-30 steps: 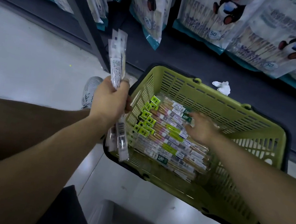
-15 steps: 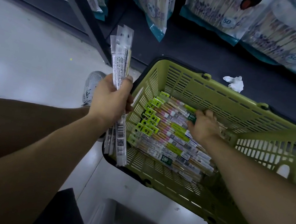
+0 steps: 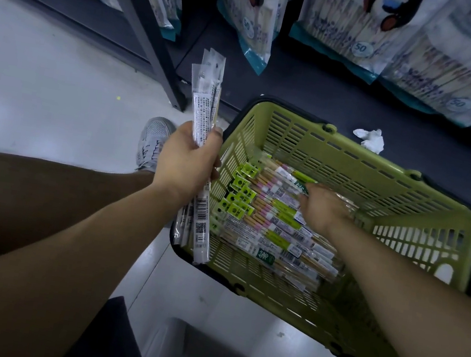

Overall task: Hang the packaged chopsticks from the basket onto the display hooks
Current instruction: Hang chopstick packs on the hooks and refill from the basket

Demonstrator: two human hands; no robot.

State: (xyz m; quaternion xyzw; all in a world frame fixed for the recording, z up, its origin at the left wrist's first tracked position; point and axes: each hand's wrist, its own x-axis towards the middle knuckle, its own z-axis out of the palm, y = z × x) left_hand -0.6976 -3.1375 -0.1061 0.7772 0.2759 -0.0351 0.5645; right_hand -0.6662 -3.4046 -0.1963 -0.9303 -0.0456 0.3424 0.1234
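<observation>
Dim, bluish light is falling on the pale floor (image 3: pixel 46 64), which is giving back a soft white sheen beside the green basket (image 3: pixel 352 165), while the dark shelf base (image 3: pixel 302 90) under the hanging bags (image 3: pixel 351 27) is sinking into shadow. The wide lens is bending the shelf post (image 3: pixel 146 27) and stretching both forearms toward the corners (the nearest skin is going soft and grainy). The packaged chopsticks (image 3: pixel 205 106) in the left hand (image 3: pixel 184 164) are catching faint glare, and the right hand (image 3: pixel 322 209) is showing slight blur.

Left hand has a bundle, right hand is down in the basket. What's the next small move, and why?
Probably close the right hand on one top pack and lift it out: it rests on the pile in the basket, grip unclear, while the left hand holds a bundle.
</observation>
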